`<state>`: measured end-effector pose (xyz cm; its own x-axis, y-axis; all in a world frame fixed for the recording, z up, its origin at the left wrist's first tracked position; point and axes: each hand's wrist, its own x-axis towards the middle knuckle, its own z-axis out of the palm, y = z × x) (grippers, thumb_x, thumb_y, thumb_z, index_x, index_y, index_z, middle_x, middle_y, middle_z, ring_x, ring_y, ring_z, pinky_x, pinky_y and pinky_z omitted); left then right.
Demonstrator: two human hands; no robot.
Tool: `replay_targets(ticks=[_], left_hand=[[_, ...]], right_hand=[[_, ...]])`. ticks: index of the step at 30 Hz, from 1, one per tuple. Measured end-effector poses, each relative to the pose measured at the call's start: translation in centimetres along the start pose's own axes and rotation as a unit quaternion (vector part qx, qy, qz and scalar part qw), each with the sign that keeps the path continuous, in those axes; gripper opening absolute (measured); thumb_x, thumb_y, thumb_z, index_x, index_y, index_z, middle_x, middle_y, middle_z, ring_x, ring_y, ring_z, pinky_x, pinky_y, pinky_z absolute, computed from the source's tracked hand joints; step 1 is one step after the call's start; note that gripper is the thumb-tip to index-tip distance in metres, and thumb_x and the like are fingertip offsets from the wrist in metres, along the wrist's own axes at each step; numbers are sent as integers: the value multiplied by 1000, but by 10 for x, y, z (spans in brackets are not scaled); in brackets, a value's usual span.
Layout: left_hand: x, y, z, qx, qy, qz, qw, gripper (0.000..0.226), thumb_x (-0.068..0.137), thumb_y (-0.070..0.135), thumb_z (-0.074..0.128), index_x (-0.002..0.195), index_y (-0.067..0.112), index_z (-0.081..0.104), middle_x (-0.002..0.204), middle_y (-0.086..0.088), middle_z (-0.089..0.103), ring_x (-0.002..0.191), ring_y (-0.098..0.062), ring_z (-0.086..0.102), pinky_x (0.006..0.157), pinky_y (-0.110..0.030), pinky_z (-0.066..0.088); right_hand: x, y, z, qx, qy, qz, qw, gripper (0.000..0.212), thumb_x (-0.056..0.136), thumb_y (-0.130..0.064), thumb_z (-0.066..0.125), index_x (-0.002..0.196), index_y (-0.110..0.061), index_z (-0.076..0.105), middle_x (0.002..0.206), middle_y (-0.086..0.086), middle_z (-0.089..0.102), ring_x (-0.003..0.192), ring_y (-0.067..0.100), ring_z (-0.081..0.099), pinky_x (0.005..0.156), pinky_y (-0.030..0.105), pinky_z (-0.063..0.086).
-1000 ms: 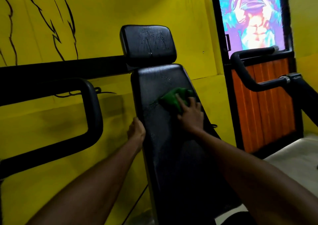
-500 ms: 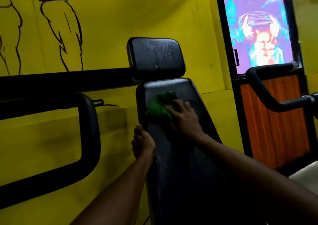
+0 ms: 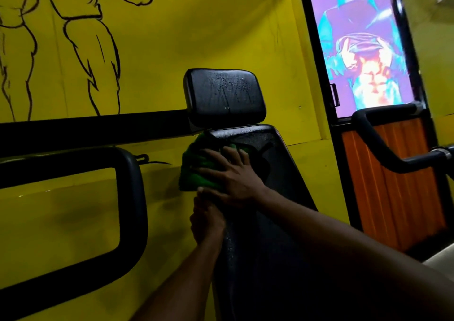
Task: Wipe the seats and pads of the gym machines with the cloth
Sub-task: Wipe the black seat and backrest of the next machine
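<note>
While the head camera looks down two bare forearms, the right hand (image 3: 229, 175) lies flat with its fingers spread, pressing a green cloth (image 3: 196, 171) against the upper left edge of the black back pad (image 3: 265, 198). That cloth is bunched and hangs partly over the pad's left side, just under the headrest pad (image 3: 224, 97), which sits above and shows wet droplets and streaks on its face. Beads of moisture also show on the back pad, near its top and along its left edge lower down. Just below the right hand, the left hand (image 3: 207, 220) grips the left edge of the back pad, its fingers curled around the side; what lies behind them cannot be seen. To the left, a padded black loop handle (image 3: 134, 212) and a black horizontal bar (image 3: 98, 131) stand before the yellow wall (image 3: 208, 26), which carries black outline drawings of muscular figures. On the right, another black padded arm (image 3: 383, 146) crosses in front of a door (image 3: 393, 173) with an orange lower panel and a bright purple-and-blue picture above.
</note>
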<state>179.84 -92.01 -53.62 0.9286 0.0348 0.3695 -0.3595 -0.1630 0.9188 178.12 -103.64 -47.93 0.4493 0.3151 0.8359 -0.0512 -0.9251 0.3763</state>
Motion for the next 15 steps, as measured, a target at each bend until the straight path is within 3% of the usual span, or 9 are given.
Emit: replay_targets(ticks=[1,3,5,7,9,12,15], left_hand=[[1,1,1,-12,8,-14,1000,50,108,39,25,146,12,45,147,-20,45,131,-38,45,107,-41,31],[2,0,4,-40,14,-36,998,56,106,48,27,141,11,50,144,-23,48,130,-39,45,109,-43,32],[2,-2,7,-44,17,-33,998,61,104,54,25,140,12,52,144,-23,48,130,-39,45,111,-45,32],[3,-2,6,-38,16,-23,999,60,105,53,24,139,12,52,144,-22,48,130,-39,45,111,-45,32],[5,-2,5,-1,3,-13,1000,53,108,42,23,146,12,44,149,-19,44,133,-38,43,109,-41,29],[0,0,-1,-4,10,-24,1000,49,109,29,20,155,12,25,156,-16,36,135,-38,41,108,-41,30],[-1,2,-2,4,-2,-6,1000,49,109,38,22,146,13,43,152,-17,41,133,-37,42,107,-41,29]], right_hand=[[2,9,-1,-11,-3,17,1000,64,92,-77,31,148,-47,44,167,-4,24,141,36,27,109,55,28],[13,27,-7,13,10,170,985,65,94,-77,25,153,-51,32,170,-8,13,145,32,20,114,57,23],[33,35,-17,90,2,357,930,62,97,-75,25,154,-53,22,170,-10,5,150,29,7,119,61,10],[57,30,-25,148,1,426,893,61,98,-74,23,155,-50,26,170,-6,6,153,32,-2,118,67,-1],[68,15,-28,139,-7,360,922,58,100,-71,25,150,-47,38,168,-5,16,153,33,2,117,68,0],[55,-3,-17,75,0,125,989,61,93,-77,30,137,-45,58,163,-10,31,149,31,14,115,61,14],[36,22,-6,-25,5,-57,998,64,92,-79,31,142,-45,53,164,-8,33,147,35,21,114,56,21]])
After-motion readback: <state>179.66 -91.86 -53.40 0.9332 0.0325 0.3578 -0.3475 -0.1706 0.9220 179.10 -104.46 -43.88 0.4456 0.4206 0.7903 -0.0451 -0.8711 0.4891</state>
